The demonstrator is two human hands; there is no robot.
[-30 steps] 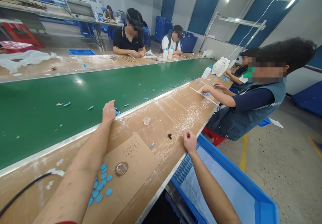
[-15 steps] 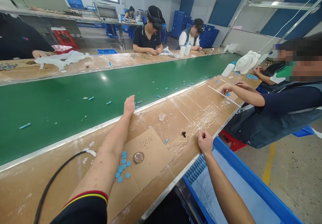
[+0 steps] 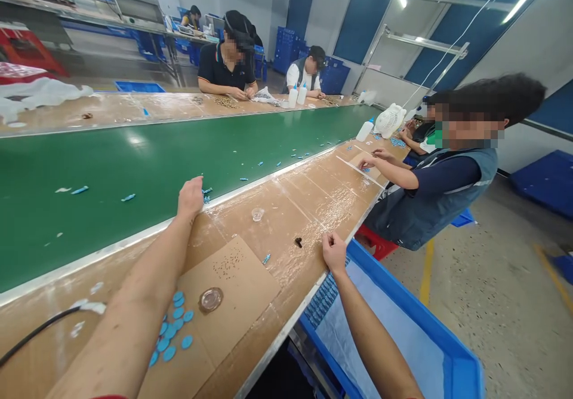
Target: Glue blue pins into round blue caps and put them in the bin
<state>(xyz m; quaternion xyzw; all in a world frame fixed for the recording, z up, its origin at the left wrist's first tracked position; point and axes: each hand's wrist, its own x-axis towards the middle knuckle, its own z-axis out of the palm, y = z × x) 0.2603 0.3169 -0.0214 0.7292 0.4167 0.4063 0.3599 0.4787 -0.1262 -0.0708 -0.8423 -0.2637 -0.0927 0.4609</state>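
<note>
My left hand (image 3: 191, 199) reaches over the near edge of the green conveyor belt (image 3: 147, 166), its back toward me and its fingers hidden. Small blue pieces (image 3: 206, 196) lie right beside it on the belt's edge. My right hand (image 3: 334, 252) rests at the table's front edge, fingers curled and thumb pressed against them; anything inside is hidden. Under my left forearm is a cardboard sheet (image 3: 250, 294) with blue discs (image 3: 187, 342), a small round clear dish (image 3: 210, 299) and tiny dark bits (image 3: 227, 263). A single blue piece (image 3: 267, 258) lies just beyond the sheet.
A small clear cup (image 3: 257, 214) and a black object (image 3: 298, 242) sit on the table (image 3: 286, 208). A blue bin (image 3: 461, 351) with rows of blue parts stands below my right arm. A co-worker (image 3: 447, 190) sits to the right. Several people work further off.
The view has turned to the right, so the scene sits further left in the picture. My left hand stays by the blue pieces; my right hand stays closed at the table edge.
</note>
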